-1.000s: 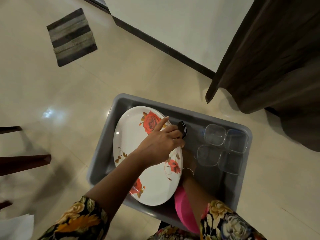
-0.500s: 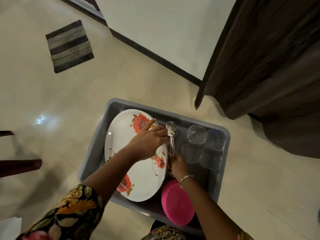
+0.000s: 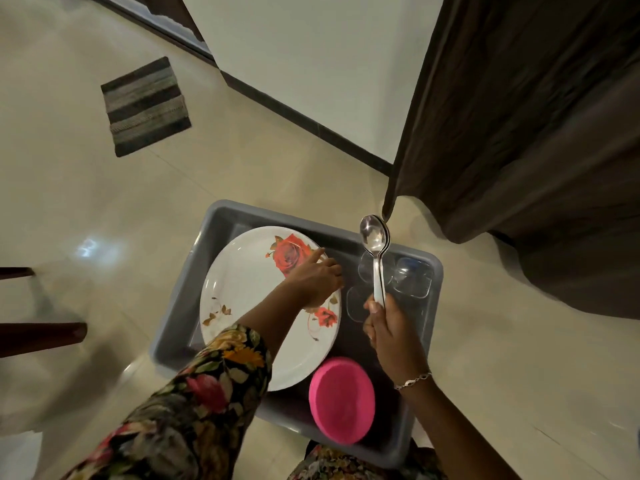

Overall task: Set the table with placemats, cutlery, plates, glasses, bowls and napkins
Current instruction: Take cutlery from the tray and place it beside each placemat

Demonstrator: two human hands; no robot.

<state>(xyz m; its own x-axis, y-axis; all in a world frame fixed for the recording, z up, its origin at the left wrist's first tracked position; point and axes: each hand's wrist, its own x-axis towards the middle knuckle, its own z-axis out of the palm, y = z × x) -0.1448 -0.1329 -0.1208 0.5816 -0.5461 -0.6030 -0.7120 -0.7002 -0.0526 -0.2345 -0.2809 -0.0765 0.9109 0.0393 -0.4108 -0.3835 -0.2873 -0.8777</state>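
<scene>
A grey tub (image 3: 173, 327) sits on a pale tiled floor (image 3: 242, 161), with bare tile running wide from its 9 o'clock side round to 12 o'clock. A striped mat (image 3: 145, 105) lies well apart at 11 o'clock. A dark cloth (image 3: 519, 133) hangs close at 1 to 3 o'clock, its lowest corner just beyond the tub's far rim. Dark wooden bars (image 3: 41, 336) jut in from the 9 o'clock edge, and the wall (image 3: 311, 46) stands behind at 12 o'clock.

Half a second earlier the spoons (image 3: 374, 237) were low inside the tub, their bowls beside the left fingertips. They are now lifted, with their bowls past the far rim near the cloth's corner. The right hand (image 3: 391, 327) has risen with them.

The right fingers are closed round the spoon handles, gripping at least two nested spoons that point to 12 o'clock. The left hand (image 3: 317, 278) rests on the stack of white rose-patterned plates (image 3: 249, 292). Its fingers are curled at the plates' 3 o'clock rim and the index finger lies straight on the top plate.

The plates fill the tub's 9 o'clock half. A pink bowl (image 3: 341, 400) lies at 5 o'clock, just beside the plates. Clear glasses (image 3: 412, 278) cluster at 2 o'clock, partly behind the spoons.
</scene>
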